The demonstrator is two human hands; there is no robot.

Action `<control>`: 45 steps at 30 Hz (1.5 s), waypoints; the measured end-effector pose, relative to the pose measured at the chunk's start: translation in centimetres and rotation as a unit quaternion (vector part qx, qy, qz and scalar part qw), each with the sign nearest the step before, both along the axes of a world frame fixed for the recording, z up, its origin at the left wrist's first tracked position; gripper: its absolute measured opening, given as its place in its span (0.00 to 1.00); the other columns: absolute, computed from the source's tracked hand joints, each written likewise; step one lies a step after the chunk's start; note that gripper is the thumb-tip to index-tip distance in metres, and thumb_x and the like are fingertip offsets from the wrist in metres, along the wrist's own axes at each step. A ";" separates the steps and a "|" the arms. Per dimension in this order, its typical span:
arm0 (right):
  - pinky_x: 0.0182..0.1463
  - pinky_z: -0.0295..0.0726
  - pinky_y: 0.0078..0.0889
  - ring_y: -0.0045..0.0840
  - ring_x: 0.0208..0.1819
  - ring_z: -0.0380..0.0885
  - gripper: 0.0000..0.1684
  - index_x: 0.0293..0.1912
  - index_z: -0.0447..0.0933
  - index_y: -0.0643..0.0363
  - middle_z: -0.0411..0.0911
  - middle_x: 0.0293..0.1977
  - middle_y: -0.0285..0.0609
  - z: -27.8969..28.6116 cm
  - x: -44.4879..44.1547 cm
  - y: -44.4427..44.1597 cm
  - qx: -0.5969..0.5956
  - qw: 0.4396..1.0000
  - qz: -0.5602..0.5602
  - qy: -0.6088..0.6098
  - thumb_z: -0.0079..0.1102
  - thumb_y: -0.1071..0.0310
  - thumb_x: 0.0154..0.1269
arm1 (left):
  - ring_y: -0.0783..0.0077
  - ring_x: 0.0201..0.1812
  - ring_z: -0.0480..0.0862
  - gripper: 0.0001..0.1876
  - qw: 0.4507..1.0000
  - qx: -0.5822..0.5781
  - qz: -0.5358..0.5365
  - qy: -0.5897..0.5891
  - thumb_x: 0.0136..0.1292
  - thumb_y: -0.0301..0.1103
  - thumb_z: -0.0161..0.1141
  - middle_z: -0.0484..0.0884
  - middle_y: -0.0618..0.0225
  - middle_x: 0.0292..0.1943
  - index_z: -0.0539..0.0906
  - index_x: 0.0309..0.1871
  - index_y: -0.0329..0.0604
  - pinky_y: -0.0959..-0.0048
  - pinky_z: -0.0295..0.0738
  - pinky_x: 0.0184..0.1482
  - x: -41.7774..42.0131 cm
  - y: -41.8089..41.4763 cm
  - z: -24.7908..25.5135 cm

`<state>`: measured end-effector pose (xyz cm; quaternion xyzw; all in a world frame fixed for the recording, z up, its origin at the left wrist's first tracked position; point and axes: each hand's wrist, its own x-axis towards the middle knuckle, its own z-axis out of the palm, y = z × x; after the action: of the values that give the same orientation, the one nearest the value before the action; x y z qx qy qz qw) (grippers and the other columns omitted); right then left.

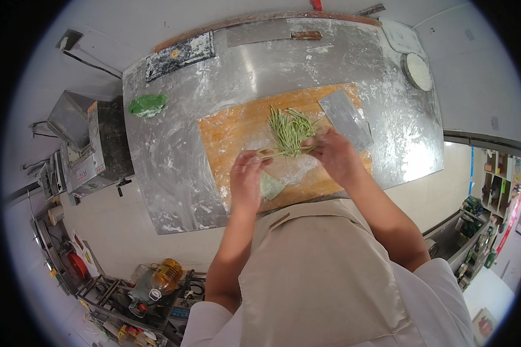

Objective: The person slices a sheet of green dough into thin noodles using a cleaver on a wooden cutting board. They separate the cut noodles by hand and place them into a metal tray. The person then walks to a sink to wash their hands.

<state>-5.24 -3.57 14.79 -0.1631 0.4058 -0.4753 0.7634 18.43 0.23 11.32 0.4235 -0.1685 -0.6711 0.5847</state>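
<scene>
My left hand (246, 173) is closed on one end of a few green noodle strands (282, 152), stretched across towards my right hand (333, 152), whose fingers hold the other end. Just beyond them a pile of green noodles (290, 128) lies on a floured wooden board (230, 130). A flat green piece of dough (270, 186) rests on the board near my left wrist. Behind my right hand, a broad metal blade (346, 118) lies across the board's right part.
A steel table (178, 160) dusted with flour carries the board. Green dough (148, 105) lies at its left, a knife with a wooden handle (306, 35) at the back, and a round container of white powder (418, 72) at the right. A metal machine (108, 139) stands beyond the left edge.
</scene>
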 end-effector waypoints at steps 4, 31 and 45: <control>0.63 0.77 0.39 0.32 0.48 0.83 0.04 0.45 0.76 0.55 0.82 0.36 0.37 -0.4 -4.2 0.2 0.009 0.998 -0.062 0.004 0.55 0.67 0.77 | 0.52 0.55 0.86 0.05 0.995 -0.026 0.086 -0.042 0.74 0.24 0.58 0.87 0.51 0.48 0.81 0.50 0.38 0.56 0.81 0.62 4.5 0.2 -2.0; 0.53 0.82 0.39 0.35 0.47 0.85 0.13 0.51 0.80 0.64 0.86 0.39 0.51 -5.9 2.4 -5.0 -0.200 0.760 0.151 0.600 0.58 0.68 0.73 | 0.55 0.49 0.90 0.15 0.974 0.170 -0.142 -0.053 0.78 0.27 0.48 0.88 0.47 0.47 0.72 0.62 0.30 0.61 0.79 0.62 -2.3 -0.5 -3.3; 0.49 0.85 0.47 0.42 0.45 0.83 0.06 0.42 0.76 0.62 0.82 0.35 0.50 -14.1 8.2 -5.1 -0.352 0.608 0.305 0.643 0.58 0.71 0.67 | 0.66 0.43 0.88 0.18 0.966 0.065 0.015 -0.251 0.75 0.21 0.51 0.89 0.52 0.46 0.75 0.67 0.38 0.68 0.81 0.52 5.5 2.0 0.0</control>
<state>2.98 -8.71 0.68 -0.7973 0.5203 -0.0943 0.2912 23.93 2.20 11.34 0.6177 -0.2593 -0.5444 0.5049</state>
